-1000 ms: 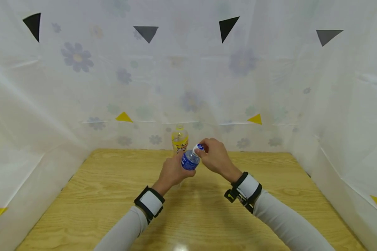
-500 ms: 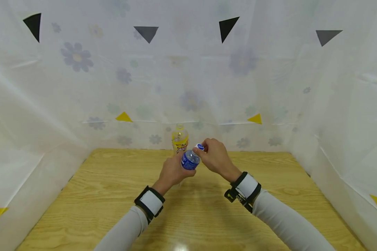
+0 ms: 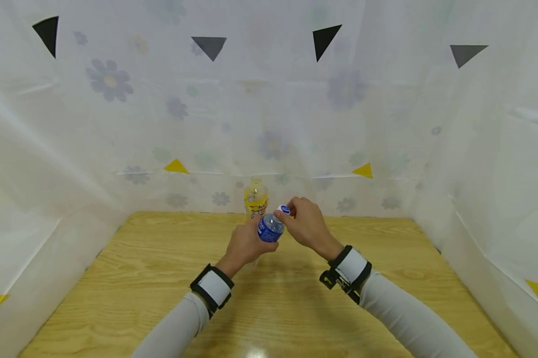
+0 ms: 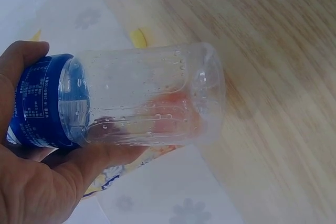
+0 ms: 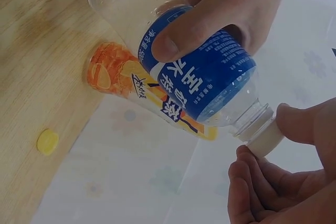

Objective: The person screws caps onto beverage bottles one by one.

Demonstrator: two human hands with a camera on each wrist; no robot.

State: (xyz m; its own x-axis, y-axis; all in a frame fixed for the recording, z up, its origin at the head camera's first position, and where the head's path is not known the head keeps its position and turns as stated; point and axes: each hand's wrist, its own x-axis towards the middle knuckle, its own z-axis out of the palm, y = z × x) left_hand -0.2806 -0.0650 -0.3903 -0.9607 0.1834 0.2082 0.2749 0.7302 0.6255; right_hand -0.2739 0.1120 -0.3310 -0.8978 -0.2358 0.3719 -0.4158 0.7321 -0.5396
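A clear plastic bottle with a blue label [image 3: 270, 228] [image 4: 142, 100] [image 5: 202, 74] is held above the wooden table [image 3: 117, 278]. My left hand [image 3: 246, 244] [image 4: 39, 182] [image 5: 231, 3] grips its body around the label. My right hand [image 3: 306, 223] [image 5: 286, 177] pinches the white cap [image 3: 283, 210] [image 5: 265, 140] that sits on the bottle's neck. The bottle looks empty, with droplets inside. A yellow-labelled bottle [image 3: 256, 197] [image 5: 136, 85] stands just behind, near the back curtain.
A small yellow cap [image 5: 47, 141] lies on the table close to the yellow bottle. White flowered curtains [image 3: 117, 124] wall in the table at the back and on both sides.
Both hands and the blue-labelled bottle stay almost where they were; the right hand's fingers have shifted slightly on the cap.
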